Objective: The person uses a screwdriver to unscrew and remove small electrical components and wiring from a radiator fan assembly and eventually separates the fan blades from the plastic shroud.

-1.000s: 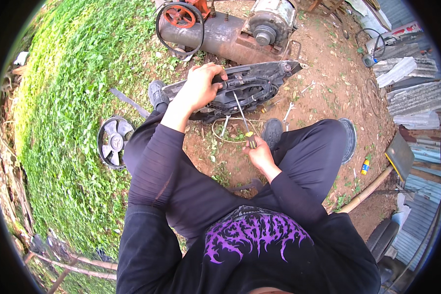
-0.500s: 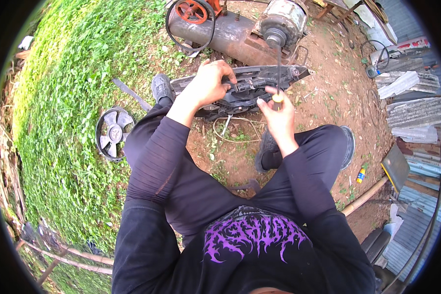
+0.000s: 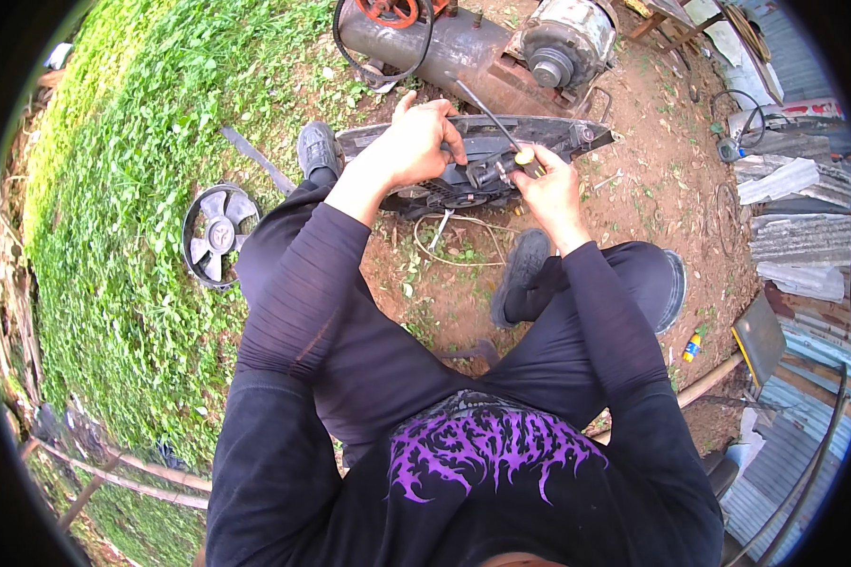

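A long black vehicle part (image 3: 558, 138), like a radiator-and-fan frame, lies across the ground between my feet. Over its middle is my left hand (image 3: 416, 142), its fingers bent down against the black part; what they pinch is hidden. My right hand (image 3: 553, 194) holds a screwdriver (image 3: 487, 115) with a yellow-and-black handle. The thin dark shaft points up and to the left, clear of the black part. Near the right fingertips is a small pale piece, too small to name. A wrench (image 3: 440, 229) lies at the frame's near edge.
Beyond the frame sits a rusty tank (image 3: 444, 52) with a motor (image 3: 567, 42) and a red wheel (image 3: 388, 9). A grey fan (image 3: 220, 234) lies on the grass at left. Corrugated sheets (image 3: 804, 231) stack at right; a small yellow-and-blue bottle (image 3: 692, 347) is nearby.
The screwdriver has swung from upright to leaning left, and my right hand has come closer to the frame's middle. My left hand has shifted slightly right. The whole view has shifted a little.
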Demonstrator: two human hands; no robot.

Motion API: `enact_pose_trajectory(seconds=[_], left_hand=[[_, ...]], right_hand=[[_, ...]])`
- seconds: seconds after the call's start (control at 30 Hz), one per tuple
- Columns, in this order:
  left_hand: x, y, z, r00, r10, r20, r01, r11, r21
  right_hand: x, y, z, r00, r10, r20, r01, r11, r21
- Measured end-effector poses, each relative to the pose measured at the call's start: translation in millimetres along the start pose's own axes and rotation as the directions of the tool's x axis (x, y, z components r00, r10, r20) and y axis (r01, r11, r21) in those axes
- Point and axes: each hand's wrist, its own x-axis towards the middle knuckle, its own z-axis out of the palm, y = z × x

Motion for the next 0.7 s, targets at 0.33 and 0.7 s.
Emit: enact_pose_trajectory(seconds=[0.33, 0.7], left_hand=[[5, -1, -3, 0.998, 0.055, -0.014, -0.056, 0.998, -0.03], [14, -7, 12, 0.99, 0.012, -0.137, -0.014, 1.0, -0.016]], right_hand=[[-17, 32, 4, 0.981, -0.053, -0.187, 0.071, 0.993, 0.095], [-10, -3, -38, 0.997, 0.082, 0.017, -0.083, 0.965, 0.247]])
